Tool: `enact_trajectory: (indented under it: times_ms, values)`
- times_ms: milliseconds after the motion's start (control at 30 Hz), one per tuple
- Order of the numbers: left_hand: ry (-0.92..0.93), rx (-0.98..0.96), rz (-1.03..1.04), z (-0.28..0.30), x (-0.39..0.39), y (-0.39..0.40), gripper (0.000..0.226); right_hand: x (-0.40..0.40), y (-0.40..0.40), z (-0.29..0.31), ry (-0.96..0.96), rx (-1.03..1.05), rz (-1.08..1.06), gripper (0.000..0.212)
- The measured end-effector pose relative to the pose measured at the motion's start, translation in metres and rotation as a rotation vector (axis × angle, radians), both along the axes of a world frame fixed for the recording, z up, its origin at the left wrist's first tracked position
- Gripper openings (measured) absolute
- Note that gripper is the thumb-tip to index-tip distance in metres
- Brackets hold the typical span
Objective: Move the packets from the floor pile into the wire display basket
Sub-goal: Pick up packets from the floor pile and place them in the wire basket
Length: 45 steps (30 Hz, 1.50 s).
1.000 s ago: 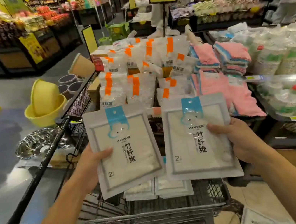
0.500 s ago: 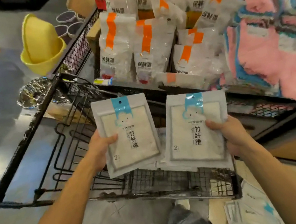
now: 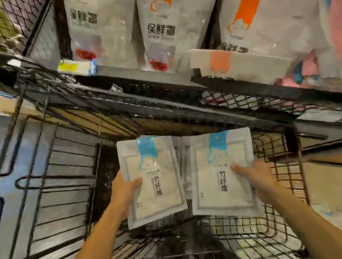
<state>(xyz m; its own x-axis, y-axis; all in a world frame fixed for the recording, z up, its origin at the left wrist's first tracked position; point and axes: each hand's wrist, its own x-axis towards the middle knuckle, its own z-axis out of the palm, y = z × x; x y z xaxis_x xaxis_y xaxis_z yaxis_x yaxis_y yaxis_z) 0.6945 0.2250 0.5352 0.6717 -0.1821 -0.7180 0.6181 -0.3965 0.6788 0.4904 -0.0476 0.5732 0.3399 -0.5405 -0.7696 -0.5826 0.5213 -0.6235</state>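
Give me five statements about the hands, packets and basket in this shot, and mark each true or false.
1. Each hand holds one packet. True: left hand grips the left packet, right hand the right packet.
2. Both packets bear orange stripes. False: their top tabs are blue.
3. The packets are over the wire display basket. True.
4. The right hand is empty. False: it holds a packet.
5. Orange-striped bags stand on the shelf behind. True.

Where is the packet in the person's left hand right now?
In the head view it sits just left of centre: the left packet, gripped by the left hand, held over the wire basket, beside the right packet.
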Motion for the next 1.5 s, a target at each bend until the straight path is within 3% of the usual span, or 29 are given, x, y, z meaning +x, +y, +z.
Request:
enact_trajectory:
  times_ms: [167,333,467,533,667,767,867,967,1033,1233,1500]
  values:
    - [-0.01,0.103,-0.106,-0.073,0.029,-0.013,0.035,0.024,-0.001,-0.074,0.101,-0.053,-0.023,0.016]
    - [0.014,0.143,-0.138,-0.13,0.05,-0.023,0.045,0.042,-0.002,-0.128,0.182,-0.113,0.051,0.023]
    - [-0.028,0.223,-0.177,-0.148,0.052,-0.034,0.04,0.037,0.007,-0.155,0.287,-0.291,0.12,0.016]
    - [-0.148,0.328,-0.265,-0.151,0.048,-0.036,0.047,0.038,0.012,-0.16,0.338,-0.385,0.097,0.026]
    - [-0.301,0.439,-0.421,-0.166,0.041,-0.032,0.082,0.039,0.021,-0.162,0.413,-0.513,0.104,0.054]
    - [-0.388,0.544,-0.582,-0.17,0.032,-0.038,0.077,0.038,0.026,-0.17,0.479,-0.607,0.138,0.063]
    - [-0.449,0.573,-0.59,-0.164,0.022,-0.043,0.06,0.04,0.032,-0.176,0.728,-0.732,0.355,0.084]
    - [-0.477,0.605,-0.708,-0.16,0.018,-0.044,0.058,0.041,0.033,-0.167,0.834,-0.815,0.52,0.083]
    - [-0.457,0.644,-0.771,-0.152,0.018,-0.043,0.061,0.041,0.03,-0.157,0.82,-0.825,0.593,0.079]
    - [-0.63,0.64,-0.848,-0.085,0.013,-0.047,0.061,0.034,0.016,-0.094,0.632,-0.808,0.733,0.074]
    - [-0.902,0.734,-0.905,0.041,0.002,-0.057,0.062,0.026,-0.006,0.027,0.522,-0.999,0.842,0.073]
